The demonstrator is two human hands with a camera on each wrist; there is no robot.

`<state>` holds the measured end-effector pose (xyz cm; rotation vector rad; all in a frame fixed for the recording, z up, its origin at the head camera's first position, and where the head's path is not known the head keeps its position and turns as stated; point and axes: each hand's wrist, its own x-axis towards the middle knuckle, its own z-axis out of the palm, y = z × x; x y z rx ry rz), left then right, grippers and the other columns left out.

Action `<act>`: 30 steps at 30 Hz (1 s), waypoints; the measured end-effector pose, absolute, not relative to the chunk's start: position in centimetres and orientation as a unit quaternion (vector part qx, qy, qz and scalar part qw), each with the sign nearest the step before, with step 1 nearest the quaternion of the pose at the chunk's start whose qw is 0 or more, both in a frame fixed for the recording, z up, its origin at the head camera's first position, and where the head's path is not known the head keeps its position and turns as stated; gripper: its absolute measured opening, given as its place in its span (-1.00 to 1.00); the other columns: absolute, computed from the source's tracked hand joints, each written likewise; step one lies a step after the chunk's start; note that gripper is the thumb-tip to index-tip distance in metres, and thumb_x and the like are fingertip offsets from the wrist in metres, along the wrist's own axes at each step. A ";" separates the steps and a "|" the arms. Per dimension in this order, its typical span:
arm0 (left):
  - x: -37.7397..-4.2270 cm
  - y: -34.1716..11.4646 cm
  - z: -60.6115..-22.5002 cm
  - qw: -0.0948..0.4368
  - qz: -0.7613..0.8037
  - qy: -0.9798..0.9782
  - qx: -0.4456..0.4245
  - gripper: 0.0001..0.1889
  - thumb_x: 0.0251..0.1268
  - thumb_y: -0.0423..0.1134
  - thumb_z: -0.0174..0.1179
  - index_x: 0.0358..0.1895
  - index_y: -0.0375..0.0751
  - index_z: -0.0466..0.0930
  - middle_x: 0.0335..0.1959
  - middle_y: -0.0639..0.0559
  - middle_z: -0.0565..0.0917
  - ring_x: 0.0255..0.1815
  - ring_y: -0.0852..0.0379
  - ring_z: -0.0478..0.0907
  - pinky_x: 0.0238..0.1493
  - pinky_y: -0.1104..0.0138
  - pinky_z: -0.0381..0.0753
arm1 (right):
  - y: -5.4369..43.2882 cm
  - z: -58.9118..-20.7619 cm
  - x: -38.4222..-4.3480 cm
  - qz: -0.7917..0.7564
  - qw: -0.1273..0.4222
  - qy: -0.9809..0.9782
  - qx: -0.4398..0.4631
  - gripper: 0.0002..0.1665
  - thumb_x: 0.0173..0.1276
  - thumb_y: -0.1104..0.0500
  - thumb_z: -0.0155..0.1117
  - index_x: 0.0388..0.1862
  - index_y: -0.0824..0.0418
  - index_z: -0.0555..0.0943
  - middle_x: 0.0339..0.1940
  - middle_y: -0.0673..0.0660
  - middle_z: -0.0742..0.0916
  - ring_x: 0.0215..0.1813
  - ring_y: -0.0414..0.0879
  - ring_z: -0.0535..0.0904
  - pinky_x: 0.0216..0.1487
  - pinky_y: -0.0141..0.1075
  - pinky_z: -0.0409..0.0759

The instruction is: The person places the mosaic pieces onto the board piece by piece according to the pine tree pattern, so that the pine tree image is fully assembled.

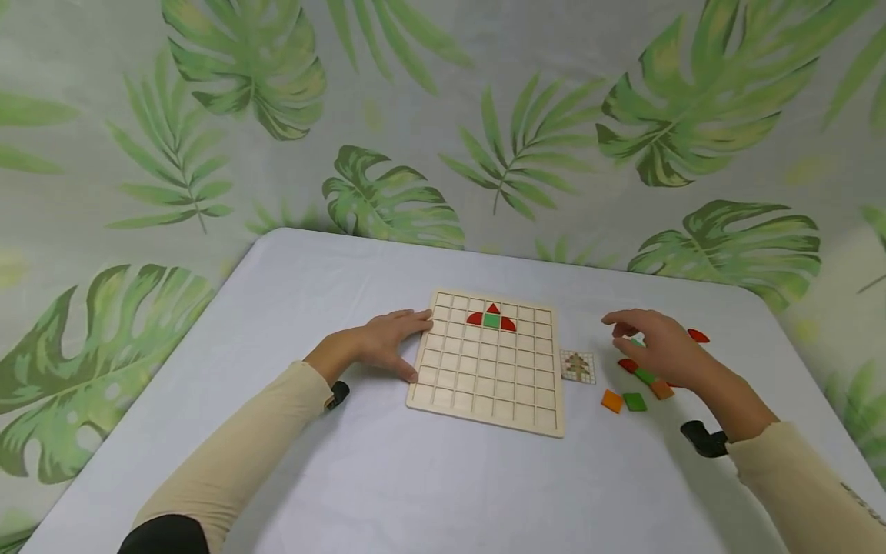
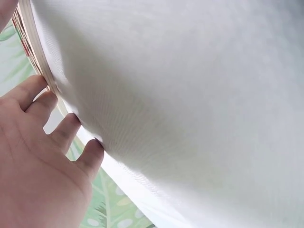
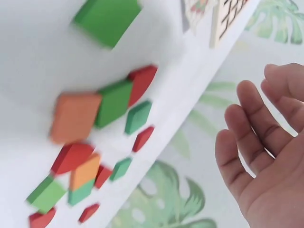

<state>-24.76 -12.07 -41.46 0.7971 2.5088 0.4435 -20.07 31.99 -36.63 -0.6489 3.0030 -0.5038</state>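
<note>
A wooden grid board lies on the table; near its far edge sit a red triangle, a green square and two red quarter-round tiles. My left hand rests against the board's left edge, fingers and thumb spread along it; in the left wrist view the fingertips touch the edge and cloth. Over the loose tiles at the right hovers my right hand, fingers loosely bent. The right wrist view shows this hand holding nothing, apart from the green, red and orange tiles below.
A small pattern card with a tree-like figure lies against the board's right side. An orange square and a green square lie nearer me. Leaf-printed cloth hangs behind the white table.
</note>
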 end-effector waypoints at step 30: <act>-24.9 -12.0 -41.6 0.232 0.162 0.913 0.293 0.03 0.08 0.11 0.43 0.59 -0.03 0.07 0.67 0.12 -0.07 0.68 -0.12 -0.15 0.60 -0.12 -0.02 | 38.9 -40.3 -18.1 -0.163 0.003 0.975 -0.152 -0.66 0.33 0.25 0.31 0.08 0.28 0.63 -0.22 0.09 0.75 -0.26 -0.52 0.42 -0.30 -0.44 0.55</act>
